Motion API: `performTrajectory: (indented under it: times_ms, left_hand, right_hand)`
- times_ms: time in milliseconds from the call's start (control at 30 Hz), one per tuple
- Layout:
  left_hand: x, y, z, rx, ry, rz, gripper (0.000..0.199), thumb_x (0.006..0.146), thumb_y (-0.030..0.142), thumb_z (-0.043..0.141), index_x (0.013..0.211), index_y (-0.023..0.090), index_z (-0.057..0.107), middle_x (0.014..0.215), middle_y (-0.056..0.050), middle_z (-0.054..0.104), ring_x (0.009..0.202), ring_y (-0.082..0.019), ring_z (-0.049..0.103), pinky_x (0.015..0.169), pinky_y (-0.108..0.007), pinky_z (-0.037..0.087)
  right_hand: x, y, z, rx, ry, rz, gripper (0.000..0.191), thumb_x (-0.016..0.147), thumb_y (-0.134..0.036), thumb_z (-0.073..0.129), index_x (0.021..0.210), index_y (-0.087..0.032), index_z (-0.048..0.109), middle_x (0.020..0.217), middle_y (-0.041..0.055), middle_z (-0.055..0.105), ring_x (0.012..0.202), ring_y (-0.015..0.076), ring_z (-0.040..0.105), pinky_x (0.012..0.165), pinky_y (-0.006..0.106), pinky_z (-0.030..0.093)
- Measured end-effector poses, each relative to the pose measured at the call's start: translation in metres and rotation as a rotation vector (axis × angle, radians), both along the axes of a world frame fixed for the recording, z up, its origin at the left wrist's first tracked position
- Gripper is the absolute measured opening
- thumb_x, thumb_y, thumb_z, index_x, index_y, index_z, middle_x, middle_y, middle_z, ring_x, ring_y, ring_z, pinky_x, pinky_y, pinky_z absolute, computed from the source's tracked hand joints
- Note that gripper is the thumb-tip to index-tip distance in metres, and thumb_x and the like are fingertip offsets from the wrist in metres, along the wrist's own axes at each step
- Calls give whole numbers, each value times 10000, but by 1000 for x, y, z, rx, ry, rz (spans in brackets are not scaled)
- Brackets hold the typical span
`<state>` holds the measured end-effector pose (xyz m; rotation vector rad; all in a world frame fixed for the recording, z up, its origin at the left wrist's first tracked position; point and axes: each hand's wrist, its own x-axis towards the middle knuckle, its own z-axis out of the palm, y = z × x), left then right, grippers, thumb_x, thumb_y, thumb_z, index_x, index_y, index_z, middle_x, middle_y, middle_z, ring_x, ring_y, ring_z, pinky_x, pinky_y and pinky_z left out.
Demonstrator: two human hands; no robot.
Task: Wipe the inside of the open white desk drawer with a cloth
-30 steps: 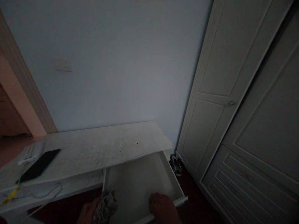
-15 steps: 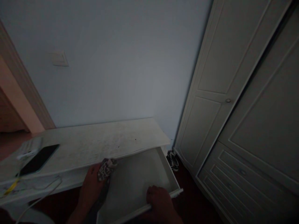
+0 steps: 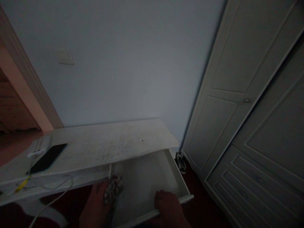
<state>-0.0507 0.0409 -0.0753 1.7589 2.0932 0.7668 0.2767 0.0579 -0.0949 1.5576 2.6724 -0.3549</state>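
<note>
**Soft cloth, stiff drawer**

Your left hand (image 3: 95, 202) clamps a patterned cloth (image 3: 113, 190) at the drawer's (image 3: 144, 177) nine o'clock side; it looks light and limp, best gripped by its bunched middle. Your right hand (image 3: 168, 204) curls its fingers over the rigid-looking front, around five o'clock, a sound hold.

The cloth (image 3: 113, 190) in my grip is mottled dark and pale, in a swirling pattern. My tabletop (image 3: 133, 133) is white with grey-brown smudges and dark specks; the drawer (image 3: 147, 183) is pale grey. The wall (image 3: 133, 63) is blue-grey, the phone (image 3: 49, 158) black, the floor (image 3: 199, 196) dark red, the cable tag (image 3: 22, 185) yellow.
</note>
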Motion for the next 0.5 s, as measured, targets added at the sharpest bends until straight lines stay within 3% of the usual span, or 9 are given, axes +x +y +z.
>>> performTrajectory:
  times_ms: [133, 233, 333, 500]
  left_hand:
    - [3, 51, 29, 106, 105, 61, 514, 931, 396, 467, 1373, 193, 633, 1281, -133, 552, 1088, -283, 679, 984, -429, 558]
    - [0, 64, 34, 180, 62, 54, 521, 925, 433, 466, 1365, 210, 636, 1236, -113, 567, 1079, -283, 671, 973, -437, 569]
    - [-6, 46, 17, 192, -33, 63, 530, 883, 464, 517, 1336, 219, 643, 1251, -110, 592, 1091, -288, 680, 974, -437, 581]
    - [-18, -22, -33, 15, -92, -80, 472, 783, 328, 603, 1243, 307, 704, 1207, -67, 660, 1116, -263, 703, 1010, -390, 578]
  right_hand:
    - [0, -2, 4, 3, 5, 2, 634, 746, -798, 768, 990, -213, 784, 1097, 96, 754, 1048, 322, 694, 885, 393, 527]
    - [0, -2, 4, 2, -7, 6, 642, 734, -819, 759, 947, -214, 788, 1055, 97, 756, 1017, 309, 699, 870, 376, 529]
    - [0, -2, 0, 24, 5, -3, 607, 740, -794, 769, 922, -216, 789, 1040, 94, 757, 1008, 297, 699, 861, 360, 527]
    - [1, 1, -10, 49, 13, 16, 605, 741, -800, 752, 901, -217, 776, 1013, 90, 757, 973, 296, 702, 820, 352, 526]
